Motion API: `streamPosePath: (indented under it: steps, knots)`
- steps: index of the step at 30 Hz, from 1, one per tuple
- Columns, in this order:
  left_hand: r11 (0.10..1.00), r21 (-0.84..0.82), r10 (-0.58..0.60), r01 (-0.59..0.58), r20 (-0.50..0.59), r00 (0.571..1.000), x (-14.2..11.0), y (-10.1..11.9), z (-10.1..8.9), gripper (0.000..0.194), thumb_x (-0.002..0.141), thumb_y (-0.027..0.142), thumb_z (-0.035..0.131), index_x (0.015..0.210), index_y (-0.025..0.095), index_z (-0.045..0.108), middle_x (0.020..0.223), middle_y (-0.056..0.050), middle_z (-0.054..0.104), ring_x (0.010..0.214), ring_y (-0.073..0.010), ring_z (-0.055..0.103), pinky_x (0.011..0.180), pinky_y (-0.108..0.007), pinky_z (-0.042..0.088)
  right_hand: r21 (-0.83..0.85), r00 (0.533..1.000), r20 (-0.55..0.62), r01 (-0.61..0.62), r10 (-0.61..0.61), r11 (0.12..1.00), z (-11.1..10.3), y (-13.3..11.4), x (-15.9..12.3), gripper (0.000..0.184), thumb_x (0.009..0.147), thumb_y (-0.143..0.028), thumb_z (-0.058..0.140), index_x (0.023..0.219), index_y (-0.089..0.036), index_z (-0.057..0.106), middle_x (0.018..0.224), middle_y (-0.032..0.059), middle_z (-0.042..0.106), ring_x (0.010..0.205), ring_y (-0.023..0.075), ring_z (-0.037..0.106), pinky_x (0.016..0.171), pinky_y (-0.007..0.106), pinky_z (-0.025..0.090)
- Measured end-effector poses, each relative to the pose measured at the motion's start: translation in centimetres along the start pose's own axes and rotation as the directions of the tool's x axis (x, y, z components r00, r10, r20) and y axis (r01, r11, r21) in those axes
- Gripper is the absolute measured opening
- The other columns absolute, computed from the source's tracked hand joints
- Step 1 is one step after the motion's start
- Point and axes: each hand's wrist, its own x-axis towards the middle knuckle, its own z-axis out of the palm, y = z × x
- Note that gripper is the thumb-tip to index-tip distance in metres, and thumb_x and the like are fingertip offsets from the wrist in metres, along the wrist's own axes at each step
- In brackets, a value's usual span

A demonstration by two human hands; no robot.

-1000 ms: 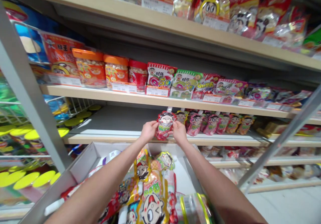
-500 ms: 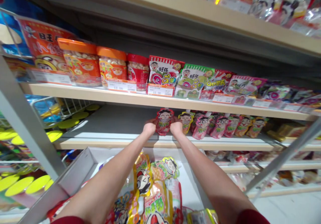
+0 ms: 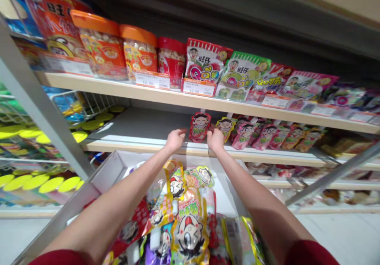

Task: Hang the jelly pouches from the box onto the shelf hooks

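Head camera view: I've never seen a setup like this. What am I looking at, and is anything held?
There's no machine here: a person works with two bare hands, seen from one head-worn camera looking forward and down. The left hand is open, slightly apart from a red pouch standing on a shelf. The right hand is at its other edge; whether it grips is unclear. More pouches stand rightward. Below, a box contains snack packs.

red pouch (image 3: 200, 128): shelf (image 3: 142, 126) open left; yellow pouch (image 3: 227, 125) right
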Motion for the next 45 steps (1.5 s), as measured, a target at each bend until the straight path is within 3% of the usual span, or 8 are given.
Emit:
streamPosePath:
  steps: [3, 9, 15, 20, 27, 33, 37, 45]
  knots:
    - [0.996, 0.072, 0.039, -0.045, 0.087, 0.995, -4.6, -0.1, -2.4, 0.035, 0.07, 0.017, 0.041, 0.102, 0.011, 0.054, 0.104, -0.009, 0.056, 0.092, -0.0161, 0.053, 0.082, -0.028, 0.039, 0.109, 0.977, 0.109, 0.171, -0.183, 0.979, -1.0, 0.8, -4.8, 0.035, 0.071, -0.015, 0.039, 0.104, -0.011, 0.05, 0.099, 0.0101, 0.057, 0.089, 0.0158, 0.053, 0.078, 0.026, 0.039]
    - [0.914, 0.347, 0.099, -0.211, 0.315, 0.944, -11.9, 0.1, -6.6, 0.033, 0.072, 0.027, 0.038, 0.098, 0.018, 0.057, 0.102, -0.003, 0.058, 0.094, -0.0164, 0.052, 0.082, -0.025, 0.037, 0.197, 0.82, 0.422, 0.334, -0.387, 0.922, -1.8, 0.7, -14.4, 0.03, 0.072, -0.012, 0.037, 0.095, -0.019, 0.056, 0.098, 0.0039, 0.058, 0.092, 0.0138, 0.051, 0.082, 0.029, 0.038]
    - [0.818, 0.511, 0.054, -0.266, 0.391, 0.919, -13.4, -0.7, -9.3, 0.034, 0.074, 0.029, 0.035, 0.099, 0.019, 0.056, 0.102, -0.003, 0.058, 0.093, -0.0173, 0.052, 0.08, -0.024, 0.036, 0.226, 0.559, 0.634, 0.526, -0.534, 0.82, -1.9, -2.1, -17.2, 0.045, 0.066, -0.005, 0.041, 0.109, -0.018, 0.047, 0.116, 0.0057, 0.045, 0.107, 0.0147, 0.039, 0.091, 0.03, 0.029]
    - [0.856, 0.453, 0.053, -0.248, 0.4, 0.915, -14.3, -1.4, -9.9, 0.04, 0.074, 0.03, 0.034, 0.109, 0.018, 0.048, 0.11, -0.003, 0.053, 0.097, -0.0162, 0.049, 0.082, -0.021, 0.034, 0.166, 0.46, 0.711, 0.625, -0.532, 0.763, -2.1, -2.5, -18.0, 0.051, 0.066, -0.012, 0.049, 0.115, -0.025, 0.04, 0.125, 0.0054, 0.034, 0.115, 0.0203, 0.027, 0.093, 0.038, 0.023]
    - [0.875, 0.405, 0.111, -0.266, 0.367, 0.924, -14.8, -1.8, -9.7, 0.038, 0.074, 0.026, 0.032, 0.105, 0.017, 0.05, 0.109, -0.004, 0.054, 0.099, -0.0168, 0.048, 0.086, -0.025, 0.033, 0.224, 0.52, 0.63, 0.589, -0.576, 0.776, -2.0, -3.1, -18.1, 0.032, 0.074, -0.017, 0.043, 0.103, -0.029, 0.051, 0.114, -0.0002, 0.048, 0.11, 0.0174, 0.036, 0.091, 0.037, 0.027]
    - [0.982, 0.119, 0.093, -0.147, 0.377, 0.921, -14.8, -1.2, -9.9, 0.052, 0.057, 0.009, 0.039, 0.106, 0.02, 0.051, 0.115, 0.0, 0.049, 0.108, -0.0174, 0.04, 0.094, -0.03, 0.026, 0.426, 0.8, 0.345, 0.332, -0.49, 0.842, -1.9, -5.2, -15.7, 0.027, 0.079, -0.021, 0.033, 0.091, -0.021, 0.057, 0.089, 0.0006, 0.061, 0.084, 0.0123, 0.054, 0.076, 0.025, 0.04]
    - [0.96, -0.278, 0.096, 0.046, 0.474, 0.875, -15.0, 0.4, -9.6, 0.057, 0.054, 0.007, 0.041, 0.109, 0.021, 0.047, 0.112, 0.0, 0.051, 0.1, -0.0175, 0.047, 0.088, -0.032, 0.034, 0.425, 0.91, 0.275, 0.174, -0.31, 0.888, -1.6, -6.0, -13.4, 0.029, 0.077, -0.033, 0.034, 0.071, -0.016, 0.057, 0.06, -0.0007, 0.057, 0.056, 0.011, 0.051, 0.053, 0.021, 0.041]
    - [0.882, -0.423, -0.06, 0.209, 0.339, 0.939, -15.1, 1.5, -7.7, 0.037, 0.068, 0.036, 0.047, 0.096, 0.013, 0.055, 0.094, -0.006, 0.061, 0.084, -0.0181, 0.055, 0.077, -0.03, 0.04, 0.461, 0.911, 0.403, -0.123, -0.084, 0.879, -1.1, -6.0, -12.0, 0.029, 0.07, -0.041, 0.04, 0.059, -0.015, 0.048, 0.046, -0.0038, 0.048, 0.033, 0.0071, 0.041, 0.03, 0.018, 0.034]
